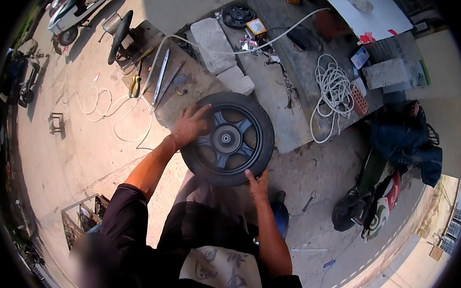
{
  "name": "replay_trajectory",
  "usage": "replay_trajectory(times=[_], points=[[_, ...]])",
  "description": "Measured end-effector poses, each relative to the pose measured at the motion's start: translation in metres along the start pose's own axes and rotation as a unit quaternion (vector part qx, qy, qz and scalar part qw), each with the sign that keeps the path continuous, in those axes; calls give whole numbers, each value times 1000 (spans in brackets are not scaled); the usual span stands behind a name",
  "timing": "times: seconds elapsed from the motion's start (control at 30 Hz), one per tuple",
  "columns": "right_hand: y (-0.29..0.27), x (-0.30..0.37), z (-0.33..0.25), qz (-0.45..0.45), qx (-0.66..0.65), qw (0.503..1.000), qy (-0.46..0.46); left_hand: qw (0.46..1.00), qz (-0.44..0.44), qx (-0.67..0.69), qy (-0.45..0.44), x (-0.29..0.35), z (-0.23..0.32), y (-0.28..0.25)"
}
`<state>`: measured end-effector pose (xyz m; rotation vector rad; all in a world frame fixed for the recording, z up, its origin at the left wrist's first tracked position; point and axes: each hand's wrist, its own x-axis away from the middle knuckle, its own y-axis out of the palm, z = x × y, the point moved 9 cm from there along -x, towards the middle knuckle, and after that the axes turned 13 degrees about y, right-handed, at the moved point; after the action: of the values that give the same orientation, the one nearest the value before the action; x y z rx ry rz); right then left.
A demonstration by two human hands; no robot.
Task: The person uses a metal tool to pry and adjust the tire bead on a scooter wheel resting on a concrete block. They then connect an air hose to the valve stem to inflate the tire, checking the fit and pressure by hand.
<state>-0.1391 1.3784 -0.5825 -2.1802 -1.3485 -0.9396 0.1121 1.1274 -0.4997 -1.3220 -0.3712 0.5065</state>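
A black scooter wheel (226, 137), its tyre fitted on a spoked rim with a round hub, is tilted up in front of my body at the near edge of a stone slab. My left hand (192, 125) lies over the tyre's upper left side, fingers bent against the rubber. At the lower right, my right hand (258, 184) grips the tyre's edge, thumb on the near face and fingers partly hidden behind. Left of the wheel lie two long metal bars (161, 78) and yellow-handled pliers (134, 86).
A coiled white hose (333, 89) lies on the slab to the right, with one run crossing to the left ground. Concrete blocks (213, 41) and a small orange box (256, 27) stand beyond the wheel. Parked scooters (84, 8) are at the far left; another (373, 198) stands right.
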Motion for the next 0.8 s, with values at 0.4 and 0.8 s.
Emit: replay_trajectory(times=[0.4, 0.8], points=[[3, 9, -6, 11, -42, 996, 81, 990, 58, 105, -79, 28, -13, -6], [-15, -9, -63, 147, 201, 966, -71, 870, 170, 298, -354, 107, 9, 37]])
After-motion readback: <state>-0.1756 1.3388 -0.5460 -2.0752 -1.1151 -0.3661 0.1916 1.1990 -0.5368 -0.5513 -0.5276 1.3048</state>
